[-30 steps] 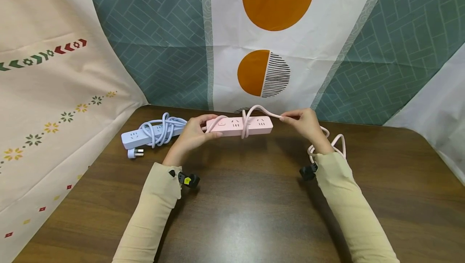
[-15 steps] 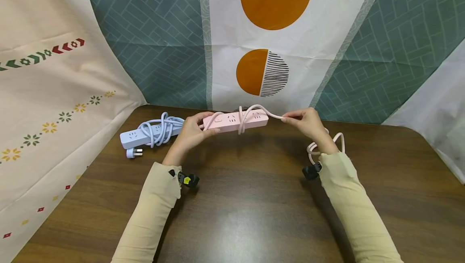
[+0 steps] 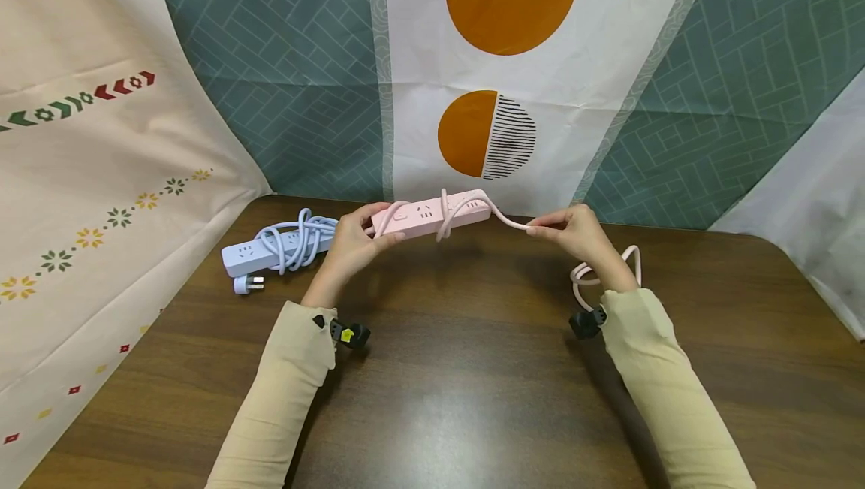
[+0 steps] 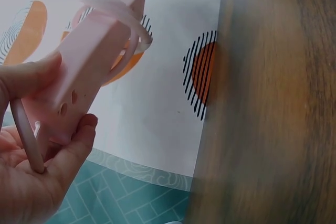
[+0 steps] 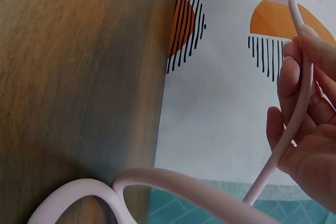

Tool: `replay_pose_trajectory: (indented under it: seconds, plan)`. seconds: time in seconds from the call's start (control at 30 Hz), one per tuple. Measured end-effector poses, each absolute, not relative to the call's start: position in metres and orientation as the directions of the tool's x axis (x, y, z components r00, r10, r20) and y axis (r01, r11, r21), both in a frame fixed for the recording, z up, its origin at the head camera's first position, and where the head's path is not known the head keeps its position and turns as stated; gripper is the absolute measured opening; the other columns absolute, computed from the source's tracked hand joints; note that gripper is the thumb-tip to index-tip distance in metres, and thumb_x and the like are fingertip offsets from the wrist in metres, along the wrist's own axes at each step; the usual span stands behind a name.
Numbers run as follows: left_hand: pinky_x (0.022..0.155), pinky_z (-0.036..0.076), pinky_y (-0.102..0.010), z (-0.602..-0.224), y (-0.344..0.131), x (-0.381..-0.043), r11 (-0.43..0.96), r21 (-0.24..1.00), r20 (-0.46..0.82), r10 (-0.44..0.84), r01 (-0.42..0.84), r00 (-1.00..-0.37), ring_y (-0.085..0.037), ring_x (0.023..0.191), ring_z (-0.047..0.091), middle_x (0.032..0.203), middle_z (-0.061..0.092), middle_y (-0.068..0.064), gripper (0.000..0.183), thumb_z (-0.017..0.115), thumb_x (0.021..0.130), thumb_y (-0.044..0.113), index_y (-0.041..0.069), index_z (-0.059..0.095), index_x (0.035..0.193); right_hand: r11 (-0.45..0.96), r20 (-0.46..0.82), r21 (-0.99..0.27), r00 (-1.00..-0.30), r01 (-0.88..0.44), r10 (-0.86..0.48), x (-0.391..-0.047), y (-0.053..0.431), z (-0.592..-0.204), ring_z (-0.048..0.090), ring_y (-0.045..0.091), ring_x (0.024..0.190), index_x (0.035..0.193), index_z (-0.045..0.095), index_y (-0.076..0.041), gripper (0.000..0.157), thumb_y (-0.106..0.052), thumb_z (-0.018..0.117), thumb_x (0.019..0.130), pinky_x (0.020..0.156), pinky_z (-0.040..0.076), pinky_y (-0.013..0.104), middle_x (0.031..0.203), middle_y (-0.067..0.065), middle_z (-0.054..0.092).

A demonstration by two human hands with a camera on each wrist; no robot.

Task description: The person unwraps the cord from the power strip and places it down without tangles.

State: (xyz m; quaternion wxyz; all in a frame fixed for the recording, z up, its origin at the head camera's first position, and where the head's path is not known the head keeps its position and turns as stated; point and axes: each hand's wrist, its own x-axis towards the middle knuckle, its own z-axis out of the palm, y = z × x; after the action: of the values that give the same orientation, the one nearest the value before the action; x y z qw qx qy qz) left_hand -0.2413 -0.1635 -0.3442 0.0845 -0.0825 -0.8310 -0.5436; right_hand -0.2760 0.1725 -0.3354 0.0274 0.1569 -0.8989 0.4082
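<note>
A pink power strip [image 3: 422,216] is held up near the back of the table, its right end tilted higher than its left. My left hand [image 3: 354,239] grips its left end, thumb on one side and fingers on the other, as the left wrist view shows. The strip's pink cord [image 3: 508,220] loops around its body and runs right to my right hand [image 3: 573,233], which pinches it between thumb and fingers. In the right wrist view the cord [image 5: 298,108] passes across the palm. Its slack loops [image 3: 583,279] hang or lie beside my right wrist.
A light blue power strip [image 3: 246,258] wrapped in its own cord lies at the back left of the wooden table [image 3: 446,369], its plug [image 3: 247,284] in front. Patterned cloth [image 3: 304,83] hangs behind the table's back edge. Another cloth [image 3: 88,249] borders the left side.
My left hand has raised and tilted the pink power strip, its right end going up and slightly left. My right hand has shifted a little right with the cord, widening the gap.
</note>
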Motion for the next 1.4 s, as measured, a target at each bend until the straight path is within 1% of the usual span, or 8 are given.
replay_pose_trajectory:
  seconds: [0.2,0.47,0.63,0.73,1.0,1.17,1.27,1.4]
  plan:
    - [0.083,0.048,-0.037,-0.343,-0.164,-0.241,0.38,0.895,0.246,0.018,0.235,-0.969,-0.027,0.104,0.055,0.121,0.054,-0.019,0.052,0.073,0.075,0.005,-0.002,0.053,0.122,0.639,0.129,-0.708,-0.945,-0.301,-0.302,-0.271,0.176,-0.335,0.051,0.012,0.066,0.093,0.071,0.001,0.023,-0.019,0.069,0.081,0.056,0.04,0.023,0.086,0.016,0.068]
    - [0.086,0.046,-0.037,-0.342,-0.163,-0.241,0.357,0.903,0.258,-0.007,0.239,-0.966,-0.024,0.104,0.054,0.121,0.054,-0.016,0.053,0.074,0.075,0.008,-0.001,0.053,0.123,0.671,0.095,-0.67,-0.933,-0.317,-0.346,-0.27,0.175,-0.341,0.038,0.011,0.056,0.09,0.072,0.0,0.019,-0.017,0.07,0.08,0.05,0.033,0.025,0.084,0.015,0.069]
    - [0.088,0.045,-0.039,-0.341,-0.163,-0.24,0.313,0.917,0.263,-0.005,0.249,-0.965,-0.024,0.103,0.053,0.122,0.054,-0.017,0.054,0.073,0.075,0.008,-0.003,0.052,0.123,0.698,0.087,-0.633,-0.927,-0.335,-0.366,-0.272,0.169,-0.346,0.045,0.014,0.059,0.088,0.073,-0.001,0.017,-0.016,0.07,0.08,0.054,0.037,0.027,0.086,0.014,0.069]
    - [0.088,0.045,-0.037,-0.341,-0.164,-0.239,0.291,0.923,0.261,0.001,0.25,-0.965,-0.025,0.102,0.052,0.123,0.053,-0.018,0.054,0.073,0.076,0.007,-0.004,0.051,0.124,0.711,0.076,-0.618,-0.926,-0.336,-0.37,-0.274,0.165,-0.349,0.051,0.012,0.061,0.087,0.073,-0.001,0.017,-0.016,0.071,0.079,0.056,0.041,0.027,0.084,0.013,0.069]
    - [0.081,0.045,-0.022,-0.338,-0.165,-0.237,0.257,0.942,0.208,0.053,0.215,-0.977,-0.024,0.103,0.052,0.123,0.052,-0.018,0.054,0.071,0.076,0.007,-0.002,0.051,0.126,0.757,0.068,-0.577,-0.942,-0.306,-0.329,-0.282,0.152,-0.354,0.056,0.01,0.059,0.086,0.073,0.002,0.016,-0.013,0.069,0.08,0.055,0.044,0.027,0.072,0.012,0.069]
    - [0.077,0.045,-0.018,-0.337,-0.165,-0.237,0.254,0.943,0.193,0.113,0.216,-0.975,-0.025,0.1,0.053,0.123,0.052,-0.02,0.053,0.07,0.076,0.003,-0.005,0.051,0.124,0.79,0.105,-0.546,-0.958,-0.279,-0.267,-0.289,0.146,-0.354,0.057,0.02,0.068,0.085,0.073,0.001,0.015,-0.013,0.069,0.079,0.058,0.042,0.029,0.078,0.015,0.069]
    - [0.081,0.046,-0.023,-0.336,-0.165,-0.236,0.264,0.935,0.203,0.152,0.237,-0.967,-0.026,0.099,0.054,0.122,0.052,-0.022,0.053,0.07,0.075,0.002,-0.006,0.051,0.124,0.796,0.122,-0.546,-0.965,-0.261,-0.233,-0.291,0.144,-0.354,0.058,0.026,0.076,0.085,0.073,0.0,0.016,-0.014,0.069,0.08,0.062,0.043,0.033,0.082,0.016,0.069]
    - [0.083,0.046,-0.024,-0.338,-0.166,-0.236,0.26,0.933,0.205,0.186,0.25,-0.961,-0.026,0.099,0.054,0.122,0.053,-0.022,0.053,0.07,0.075,0.0,-0.007,0.05,0.123,0.798,0.146,-0.544,-0.965,-0.261,-0.216,-0.292,0.144,-0.354,0.059,0.032,0.082,0.087,0.072,0.002,0.018,-0.014,0.068,0.08,0.067,0.045,0.04,0.085,0.018,0.068]
